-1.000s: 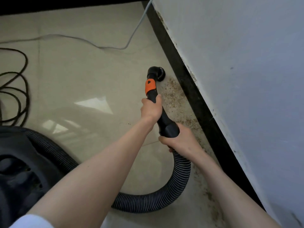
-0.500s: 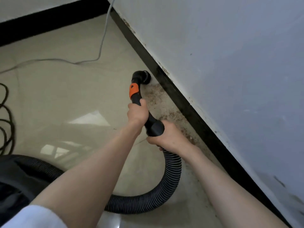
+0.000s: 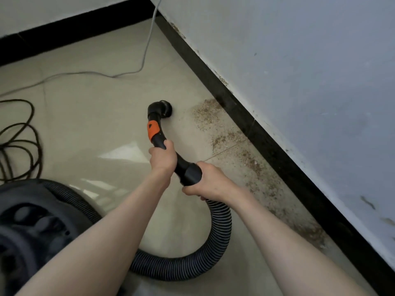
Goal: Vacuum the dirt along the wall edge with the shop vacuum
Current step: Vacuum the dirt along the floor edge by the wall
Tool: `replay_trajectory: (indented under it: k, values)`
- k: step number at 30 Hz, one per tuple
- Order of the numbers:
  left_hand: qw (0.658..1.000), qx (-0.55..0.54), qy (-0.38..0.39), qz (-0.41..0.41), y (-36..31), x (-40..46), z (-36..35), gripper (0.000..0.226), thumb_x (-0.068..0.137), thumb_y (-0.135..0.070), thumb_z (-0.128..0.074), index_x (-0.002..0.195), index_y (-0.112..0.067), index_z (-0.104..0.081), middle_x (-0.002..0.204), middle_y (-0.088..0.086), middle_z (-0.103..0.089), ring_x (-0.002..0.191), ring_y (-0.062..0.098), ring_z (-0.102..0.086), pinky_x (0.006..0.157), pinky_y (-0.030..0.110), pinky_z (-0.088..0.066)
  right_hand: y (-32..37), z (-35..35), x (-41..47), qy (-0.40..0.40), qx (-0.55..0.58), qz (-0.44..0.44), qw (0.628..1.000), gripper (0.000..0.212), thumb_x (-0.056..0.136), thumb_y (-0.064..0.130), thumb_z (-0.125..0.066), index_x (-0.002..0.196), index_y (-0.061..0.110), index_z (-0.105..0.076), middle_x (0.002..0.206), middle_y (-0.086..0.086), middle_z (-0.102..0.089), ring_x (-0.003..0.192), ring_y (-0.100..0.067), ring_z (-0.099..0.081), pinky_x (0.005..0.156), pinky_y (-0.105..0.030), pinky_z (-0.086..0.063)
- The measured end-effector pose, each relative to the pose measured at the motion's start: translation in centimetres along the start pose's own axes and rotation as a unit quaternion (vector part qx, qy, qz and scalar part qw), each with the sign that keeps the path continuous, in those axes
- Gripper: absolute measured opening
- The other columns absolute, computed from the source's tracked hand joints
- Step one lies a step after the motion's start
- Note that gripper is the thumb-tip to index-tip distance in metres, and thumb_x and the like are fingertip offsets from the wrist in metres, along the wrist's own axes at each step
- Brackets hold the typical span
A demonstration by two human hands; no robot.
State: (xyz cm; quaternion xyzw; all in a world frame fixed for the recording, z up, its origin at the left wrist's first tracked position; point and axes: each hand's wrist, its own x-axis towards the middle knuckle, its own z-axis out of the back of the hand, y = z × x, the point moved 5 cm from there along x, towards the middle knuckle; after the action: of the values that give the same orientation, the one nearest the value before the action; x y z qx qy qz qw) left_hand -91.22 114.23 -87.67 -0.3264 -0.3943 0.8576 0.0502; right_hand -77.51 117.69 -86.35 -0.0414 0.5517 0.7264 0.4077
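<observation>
My left hand (image 3: 162, 159) grips the black vacuum wand (image 3: 158, 138) just below its orange band. My right hand (image 3: 208, 183) holds the wand's thick cuff where the ribbed hose (image 3: 220, 233) begins. The round nozzle head (image 3: 163, 108) rests on the beige tile, a short way left of the brown dirt (image 3: 206, 113). That dirt runs in a strip along the black baseboard (image 3: 241, 113) under the pale wall, down toward the lower right. The hose loops back to the shop vacuum body (image 3: 32, 227) at the lower left.
A grey cable (image 3: 147, 43) hangs down in the corner and trails left across the floor. A dark cord (image 3: 23, 133) lies coiled at the left edge. Another black baseboard (image 3: 70, 30) runs along the far wall.
The nozzle has pulled away from the baseboard to the left, leaving the dirt patch uncovered. The view has shifted so the vacuum body and coiled cord show again. Both hands keep their grip.
</observation>
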Motion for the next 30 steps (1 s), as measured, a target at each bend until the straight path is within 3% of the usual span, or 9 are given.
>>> replay_trajectory:
  k: [7,13,17,21,26,30]
  values:
    - [0.997,0.001,0.074,0.021,0.1,-2.5,0.4,0.055,0.093,-0.035,-0.041,0.134,-0.001,-0.025,0.117,0.018,-0.051,0.1,0.034,-0.058,0.079,0.041,-0.055,-0.8,-0.1,-3.3,0.005,0.034,-0.004,0.999,0.028,0.07,0.016,-0.075,0.088,0.025,-0.054,0.087,-0.003,-0.063,0.068,-0.016,-0.062,0.062,-0.033,-0.06]
    - [0.994,0.003,0.109,-0.013,-1.3,-1.8,-2.0,0.054,0.095,-0.037,-0.043,0.135,-0.002,-0.028,0.119,0.016,-0.051,0.094,0.03,-0.054,0.07,0.036,-0.05,-1.8,1.2,-2.5,-0.05,0.037,-0.016,0.998,0.03,0.069,0.018,-0.075,0.093,0.021,-0.058,0.087,-0.006,-0.065,0.065,-0.019,-0.063,0.06,-0.035,-0.059]
    - [0.991,0.005,0.135,-0.012,-2.3,-1.0,-3.8,0.056,0.096,-0.039,-0.042,0.136,-0.004,-0.026,0.123,0.016,-0.05,0.101,0.031,-0.056,0.079,0.04,-0.053,-2.3,2.1,-1.9,-0.079,0.043,-0.023,0.996,0.026,0.068,0.02,-0.075,0.088,0.023,-0.059,0.083,-0.007,-0.067,0.062,-0.02,-0.065,0.06,-0.038,-0.06]
    - [0.987,0.022,0.159,-0.028,-3.9,-0.4,-5.5,0.055,0.096,-0.04,-0.041,0.136,-0.005,-0.026,0.127,0.017,-0.049,0.107,0.034,-0.056,0.086,0.044,-0.053,-2.9,3.1,-1.0,-0.106,0.055,-0.045,0.992,0.033,0.068,0.023,-0.075,0.096,0.017,-0.06,0.081,-0.007,-0.067,0.06,-0.021,-0.066,0.064,-0.044,-0.06]
    - [0.983,0.031,0.174,-0.05,-5.6,-0.1,-7.4,0.051,0.096,-0.038,-0.041,0.133,-0.004,-0.032,0.125,0.019,-0.052,0.106,0.034,-0.057,0.077,0.041,-0.054,-3.1,4.6,-0.8,-0.128,0.063,-0.056,0.988,0.028,0.072,0.023,-0.074,0.092,0.021,-0.055,0.082,-0.005,-0.066,0.059,-0.018,-0.065,0.061,-0.034,-0.059]
    - [0.982,0.045,0.177,-0.052,-5.2,0.2,-7.9,0.05,0.096,-0.037,-0.04,0.132,-0.004,-0.032,0.122,0.019,-0.053,0.103,0.033,-0.058,0.076,0.04,-0.053,-3.4,4.4,-0.9,-0.133,0.067,-0.057,0.987,0.029,0.071,0.022,-0.075,0.095,0.018,-0.058,0.084,-0.006,-0.066,0.062,-0.02,-0.065,0.064,-0.039,-0.06]
